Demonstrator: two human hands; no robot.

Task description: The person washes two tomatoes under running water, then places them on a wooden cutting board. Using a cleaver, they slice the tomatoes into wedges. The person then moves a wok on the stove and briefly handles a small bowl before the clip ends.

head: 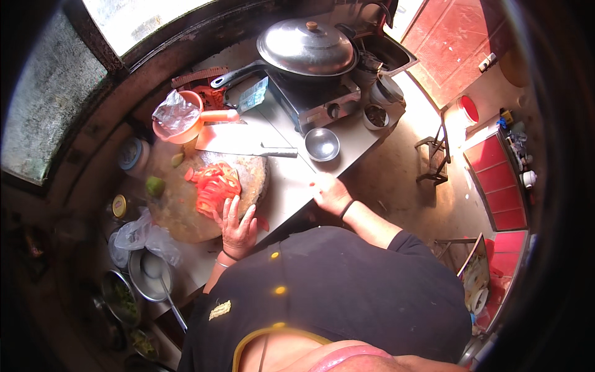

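Sliced red tomato [216,188] lies fanned out on a round wooden chopping board [174,218]. My left hand [239,232] has its fingers spread, with the fingertips at the near edge of the slices. At the counter's front edge, my right hand [331,193] is partly curled; a small red spot shows at its fingers, and whether it holds anything is unclear. A cleaver [237,142] lies flat across the board's far side, its handle pointing right. On the board's left are a green lime-like fruit [155,186] and a small pale piece [177,160].
Beyond the board sits an orange dipper [183,135] with crumpled foil. A metal bowl [322,144] stands before a stove [320,100] bearing a lidded wok [309,46]. On the left are a plastic bag [148,237] and a pot with a ladle [151,279]. A wooden stool [433,160] stands right.
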